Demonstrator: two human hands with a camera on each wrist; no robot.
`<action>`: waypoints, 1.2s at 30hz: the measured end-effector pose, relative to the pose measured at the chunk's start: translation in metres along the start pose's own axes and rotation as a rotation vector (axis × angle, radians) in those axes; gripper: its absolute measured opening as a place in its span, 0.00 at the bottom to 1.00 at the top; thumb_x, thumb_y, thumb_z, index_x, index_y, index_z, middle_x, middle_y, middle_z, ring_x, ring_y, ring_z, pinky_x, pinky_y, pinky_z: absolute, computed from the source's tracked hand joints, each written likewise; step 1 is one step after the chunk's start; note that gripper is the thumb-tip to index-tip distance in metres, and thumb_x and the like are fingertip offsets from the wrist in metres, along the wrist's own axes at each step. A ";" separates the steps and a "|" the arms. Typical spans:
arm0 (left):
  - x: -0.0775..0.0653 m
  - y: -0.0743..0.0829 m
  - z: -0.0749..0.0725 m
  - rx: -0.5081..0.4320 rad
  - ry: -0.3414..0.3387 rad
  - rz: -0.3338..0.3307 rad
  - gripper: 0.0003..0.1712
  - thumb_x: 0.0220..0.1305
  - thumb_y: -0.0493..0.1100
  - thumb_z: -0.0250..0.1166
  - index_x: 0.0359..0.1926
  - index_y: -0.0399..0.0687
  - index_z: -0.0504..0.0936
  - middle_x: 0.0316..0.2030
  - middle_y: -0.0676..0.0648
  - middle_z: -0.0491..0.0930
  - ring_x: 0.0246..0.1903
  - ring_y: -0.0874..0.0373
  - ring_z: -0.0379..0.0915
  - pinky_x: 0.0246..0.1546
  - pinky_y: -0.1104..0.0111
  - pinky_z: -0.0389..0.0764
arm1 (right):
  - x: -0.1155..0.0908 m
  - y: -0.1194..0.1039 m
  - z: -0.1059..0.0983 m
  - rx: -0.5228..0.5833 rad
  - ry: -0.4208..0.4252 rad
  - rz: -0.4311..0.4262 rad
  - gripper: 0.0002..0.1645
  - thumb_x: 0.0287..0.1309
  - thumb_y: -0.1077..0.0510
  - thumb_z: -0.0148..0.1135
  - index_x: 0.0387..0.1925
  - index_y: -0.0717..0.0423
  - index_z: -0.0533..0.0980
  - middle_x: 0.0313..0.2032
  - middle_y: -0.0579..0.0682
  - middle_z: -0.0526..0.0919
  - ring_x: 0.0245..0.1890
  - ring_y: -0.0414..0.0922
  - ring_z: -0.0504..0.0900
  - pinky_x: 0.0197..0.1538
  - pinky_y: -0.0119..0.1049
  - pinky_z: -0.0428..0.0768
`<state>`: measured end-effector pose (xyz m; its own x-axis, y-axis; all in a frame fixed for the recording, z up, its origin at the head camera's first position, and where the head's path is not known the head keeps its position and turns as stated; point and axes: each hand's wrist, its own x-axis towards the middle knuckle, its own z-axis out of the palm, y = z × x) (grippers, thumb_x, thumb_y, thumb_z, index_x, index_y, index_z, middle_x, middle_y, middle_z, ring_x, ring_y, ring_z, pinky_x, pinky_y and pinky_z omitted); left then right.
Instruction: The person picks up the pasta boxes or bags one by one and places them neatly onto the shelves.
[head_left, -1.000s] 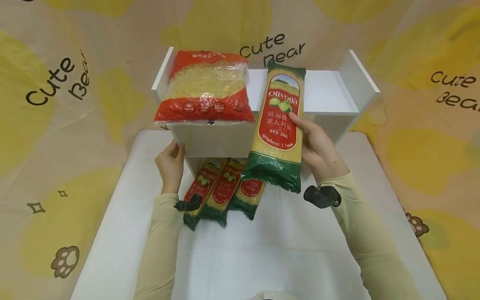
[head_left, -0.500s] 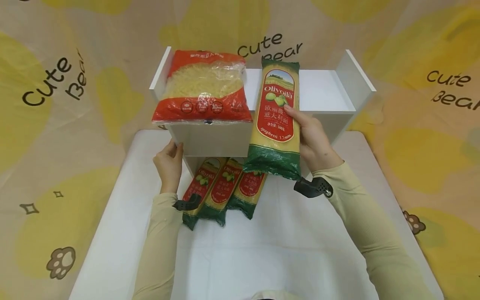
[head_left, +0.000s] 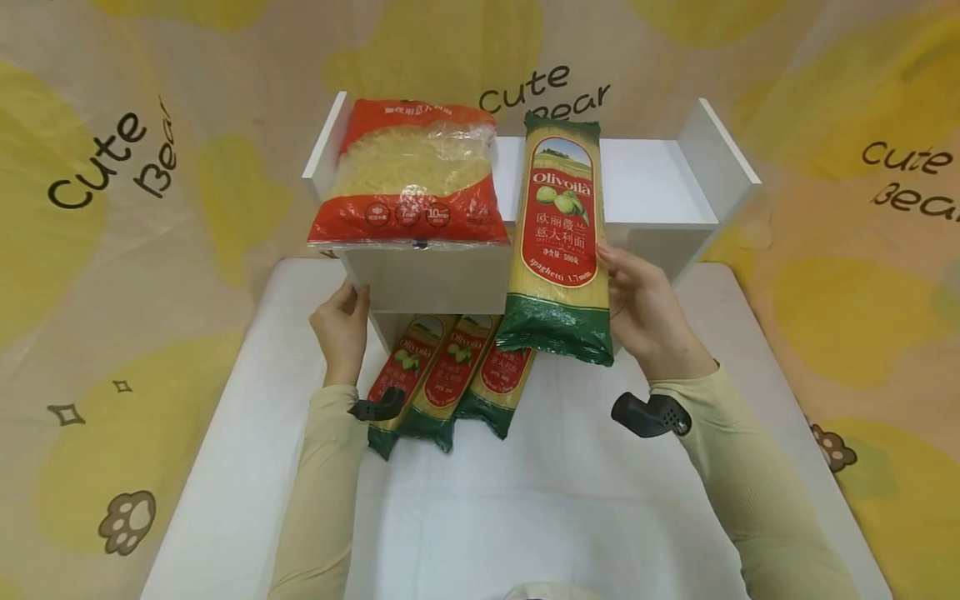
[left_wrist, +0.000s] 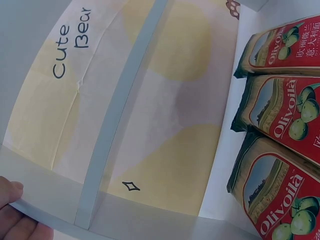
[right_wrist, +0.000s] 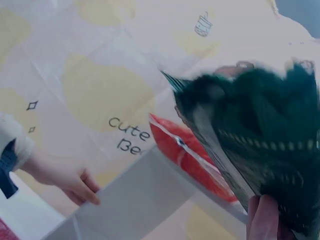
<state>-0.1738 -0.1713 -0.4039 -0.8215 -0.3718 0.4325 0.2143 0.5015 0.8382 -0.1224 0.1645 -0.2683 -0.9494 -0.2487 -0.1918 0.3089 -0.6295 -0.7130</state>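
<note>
In the head view my right hand (head_left: 648, 312) holds a spaghetti packet (head_left: 558, 217) by its right edge, thumb at the label's side and the other fingers largely hidden. The packet tilts in front of the white shelf unit's upper level (head_left: 652, 183), its green end toward me. Fingers of my left hand (head_left: 341, 329) pinch the front edge of the shelf's left side panel. Beside the held packet, a red bag of short pasta (head_left: 408, 175) lies on the upper level, overhanging its front. Three more spaghetti packets (left_wrist: 285, 107) lie side by side in the lower level.
The shelf unit's right side panel (head_left: 716, 150) rises at the far right. A white table (head_left: 480, 517) carries the unit, and a yellow patterned cloth (head_left: 862, 292) hangs behind and around it. Dark wrist-camera mounts sit on both sleeves.
The spaghetti packet has risen slightly, its lower end lifting. My right thumb has slid from the label's front to the packet's right edge. My left hand stays at the side panel.
</note>
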 end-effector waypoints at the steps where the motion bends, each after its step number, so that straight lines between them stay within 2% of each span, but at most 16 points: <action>1: 0.000 0.000 0.000 0.001 -0.001 0.000 0.17 0.63 0.36 0.63 0.52 0.35 0.80 0.44 0.35 0.80 0.41 0.44 0.81 0.42 0.53 0.81 | -0.004 0.002 -0.001 -0.022 -0.021 -0.007 0.20 0.67 0.57 0.54 0.55 0.63 0.65 0.44 0.54 0.80 0.41 0.45 0.82 0.44 0.34 0.81; 6: -0.001 -0.001 0.000 0.005 0.000 -0.007 0.17 0.63 0.37 0.63 0.53 0.36 0.80 0.45 0.36 0.80 0.41 0.44 0.81 0.42 0.54 0.81 | -0.013 0.007 -0.004 -0.132 -0.087 -0.041 0.15 0.69 0.59 0.51 0.50 0.64 0.75 0.47 0.56 0.79 0.42 0.46 0.82 0.45 0.35 0.81; 11: -0.001 0.002 -0.001 0.000 0.008 -0.008 0.17 0.63 0.37 0.63 0.53 0.36 0.80 0.45 0.36 0.80 0.41 0.44 0.81 0.42 0.54 0.80 | -0.009 0.004 -0.001 -0.188 -0.074 -0.065 0.13 0.68 0.61 0.52 0.45 0.62 0.79 0.46 0.55 0.79 0.41 0.45 0.82 0.45 0.34 0.81; 15: 0.000 0.001 -0.001 -0.002 0.002 -0.016 0.17 0.63 0.37 0.63 0.53 0.37 0.80 0.45 0.36 0.80 0.42 0.44 0.81 0.43 0.55 0.80 | 0.001 0.001 -0.001 -0.163 -0.062 -0.034 0.14 0.68 0.62 0.51 0.50 0.64 0.74 0.46 0.55 0.79 0.41 0.45 0.82 0.44 0.34 0.82; 20: 0.000 0.001 -0.001 -0.001 -0.007 -0.028 0.18 0.64 0.37 0.62 0.54 0.37 0.79 0.46 0.36 0.80 0.43 0.45 0.81 0.44 0.54 0.80 | 0.013 -0.003 0.002 -0.057 -0.042 0.041 0.22 0.67 0.60 0.52 0.58 0.66 0.62 0.50 0.56 0.75 0.43 0.46 0.82 0.45 0.35 0.82; 28: -0.001 0.003 -0.002 0.004 0.002 -0.011 0.17 0.63 0.37 0.62 0.53 0.36 0.80 0.45 0.36 0.80 0.42 0.44 0.81 0.43 0.54 0.80 | 0.025 -0.006 0.007 -0.031 0.008 0.032 0.19 0.66 0.62 0.53 0.54 0.67 0.65 0.44 0.57 0.80 0.40 0.46 0.83 0.42 0.35 0.82; 36: -0.001 0.002 -0.001 0.017 -0.004 -0.024 0.17 0.64 0.37 0.62 0.54 0.36 0.80 0.46 0.36 0.80 0.43 0.44 0.81 0.43 0.54 0.80 | 0.026 -0.005 0.007 -0.031 0.031 0.038 0.23 0.65 0.61 0.55 0.57 0.65 0.62 0.44 0.56 0.80 0.40 0.45 0.83 0.42 0.33 0.82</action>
<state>-0.1720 -0.1708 -0.4022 -0.8285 -0.3808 0.4106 0.1854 0.5054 0.8427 -0.1484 0.1564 -0.2648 -0.9383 -0.2487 -0.2402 0.3438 -0.5963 -0.7254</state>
